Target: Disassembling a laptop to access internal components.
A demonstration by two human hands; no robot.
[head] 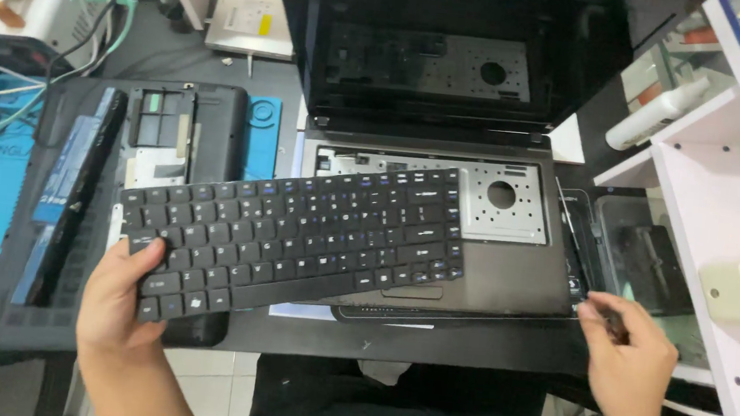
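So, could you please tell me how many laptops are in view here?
2. An open laptop stands at centre with its keyboard lifted out in the left hand; a second laptop lies face-down at left. Others may be hidden out of frame.

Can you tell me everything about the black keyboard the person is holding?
The keyboard is a thin black slab with rows of dark plastic-looking keys, detached from the laptop. It is tilted, its right end higher, over the laptop's open metal tray. The left hand grips its lower left corner, thumb on the keys.
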